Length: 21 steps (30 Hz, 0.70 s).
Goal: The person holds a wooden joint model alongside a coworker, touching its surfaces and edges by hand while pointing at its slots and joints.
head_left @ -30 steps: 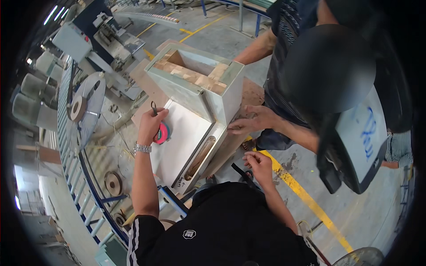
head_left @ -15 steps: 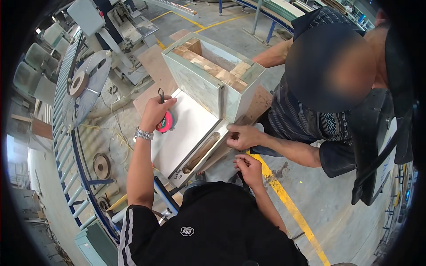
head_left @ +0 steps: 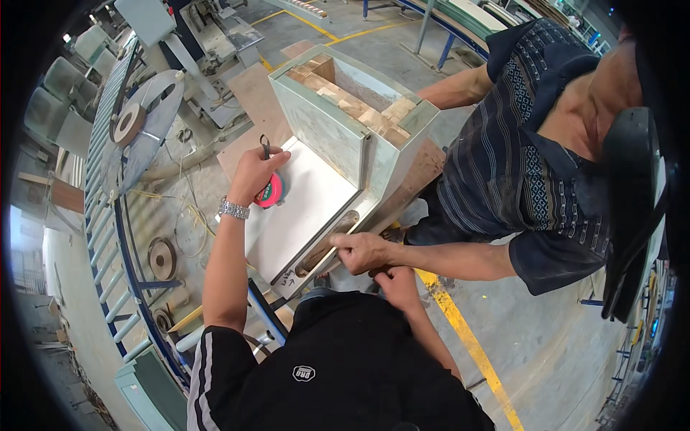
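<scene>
Your left hand (head_left: 257,174) grips round pink tape measure (head_left: 272,192) | co-worker's hand (head_left: 363,253) now partly covers long brown slot (head_left: 317,256) | your right hand (head_left: 399,286): can't tell grip

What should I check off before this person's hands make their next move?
1. Tape measure in hand: ok, the left hand has it over the white board.
2. Tape measure's blade pushed in: cannot tell, too little shows.
3. Right hand empty: cannot tell, its fingers are partly hidden by the co-worker's hand.
4. Long slot uncovered: not ok, the co-worker's hand is over part of it.
5. Inside of the hollow box visible: ok, its open side shows wood blocks.
</scene>
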### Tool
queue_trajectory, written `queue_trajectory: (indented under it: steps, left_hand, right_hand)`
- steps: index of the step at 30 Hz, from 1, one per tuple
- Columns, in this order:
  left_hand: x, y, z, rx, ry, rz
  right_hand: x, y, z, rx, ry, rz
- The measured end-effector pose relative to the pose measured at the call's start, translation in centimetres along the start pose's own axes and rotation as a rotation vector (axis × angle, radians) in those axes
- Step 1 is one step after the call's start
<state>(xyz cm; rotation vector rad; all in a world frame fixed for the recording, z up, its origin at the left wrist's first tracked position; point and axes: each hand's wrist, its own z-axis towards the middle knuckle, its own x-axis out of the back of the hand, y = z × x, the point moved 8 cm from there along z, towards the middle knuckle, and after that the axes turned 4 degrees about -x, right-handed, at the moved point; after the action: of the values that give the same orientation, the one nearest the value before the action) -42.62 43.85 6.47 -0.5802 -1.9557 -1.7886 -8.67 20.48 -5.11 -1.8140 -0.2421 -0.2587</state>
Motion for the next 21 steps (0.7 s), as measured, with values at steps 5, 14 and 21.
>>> queue_trajectory:
  steps: [5,14,21]
  left_hand:
    - [-0.2,-0.1,0.1,-0.004,-0.007,-0.016]
    - [0.0,0.0,-0.1,0.01,-0.007,-0.01]
    - [-0.1,0.0,0.0,0.009,-0.006,-0.01]
  right_hand:
    - [-1.7,-2.7,-1.4,0.048,-0.143,-0.313]
    - [-1.8,-8.0,-0.2,-0.125,-0.322,0.526]
    - [-2.1,-5.5,9.1,-0.388,-0.062,0.794]
